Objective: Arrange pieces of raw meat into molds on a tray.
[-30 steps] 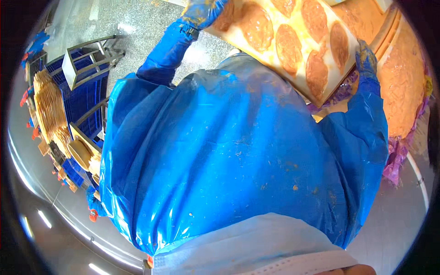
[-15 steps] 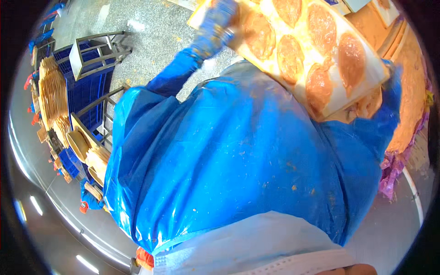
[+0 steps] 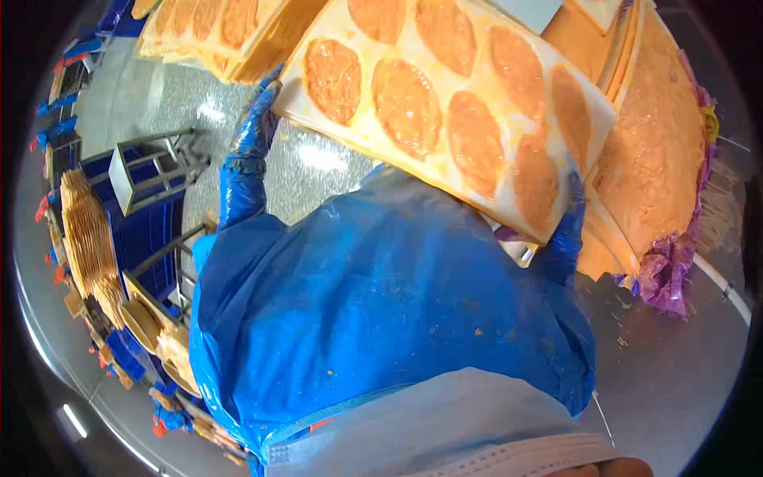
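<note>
"Noting the head view from where I stand. How far along?"

"White board (image 3: 292, 97) carries eight visible oval orange-pink portions (image 3: 405, 107), laid in rows. Judged: filling done. It lies between both hands, just beyond the blue apron (image 3: 397, 302)."

"Fingers?"

"Left hand (image 3: 256, 123): fingers pinching the board's left end. Right hand (image 3: 566, 222): fingers closed on the near right corner. The parts beneath are hidden; depth of grip unknown."

"What is left?"

"Board not yet released by either hand. A stack (image 3: 278, 44) of similar loaded boards stands near, upper left. Large orange mass (image 3: 656, 151) at right, above purple sheeting (image 3: 668, 274), reads to me as material not yet portioned; judgement only."

"Hard to make out?"

"Far edge runs out at the top, so the count may be incomplete. Underside hidden: cannot tell whether the board hangs free or rests on something, or whether several are layered. Stack also cut off; contact with the board uncertain. Pale flat object (image 3: 528, 12) beyond is cropped, unidentified."
</note>
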Motion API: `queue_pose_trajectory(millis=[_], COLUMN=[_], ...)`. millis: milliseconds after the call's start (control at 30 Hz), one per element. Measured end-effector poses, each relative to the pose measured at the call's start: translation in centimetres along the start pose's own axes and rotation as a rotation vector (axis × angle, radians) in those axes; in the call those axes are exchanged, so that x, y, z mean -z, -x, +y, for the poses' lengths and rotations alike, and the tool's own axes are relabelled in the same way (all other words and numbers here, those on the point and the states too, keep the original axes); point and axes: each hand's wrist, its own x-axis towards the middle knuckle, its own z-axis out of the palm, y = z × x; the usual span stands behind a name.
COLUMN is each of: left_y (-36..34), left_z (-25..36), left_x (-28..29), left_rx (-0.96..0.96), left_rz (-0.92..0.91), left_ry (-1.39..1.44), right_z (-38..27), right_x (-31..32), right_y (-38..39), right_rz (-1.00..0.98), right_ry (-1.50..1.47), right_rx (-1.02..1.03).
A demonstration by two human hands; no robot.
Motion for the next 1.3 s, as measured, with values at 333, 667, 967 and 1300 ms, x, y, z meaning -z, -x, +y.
queue_pose_trajectory(millis=[333, 667, 967, 1300], left_y=[-30.8, -21.7, -22.3, -6.4], left_z=[-1.1, -6.8, 0.9, 8.8], left_x=[3.8, -11.9, -13.9, 5.6], left_rx=[-0.067, 0.107, -0.081, -0.617], left_rz=[-0.298, -0.317, -0.007, 0.077], left_ry=[0.463, 0.579, 0.176, 0.456], right_z=[-12.3, -12.9, -9.7, 4.1], right_x=[-1.3, 3.3, -4.1, -33.5], right_y=[-16.4, -20.4, -13.0, -24.4], right_rz=[-0.145, 0.143, -0.108, -0.595], right_ry=[0.017, 0.153, 0.244, -0.262], right_rx=[0.205, 0.12, 0.361, -0.073])
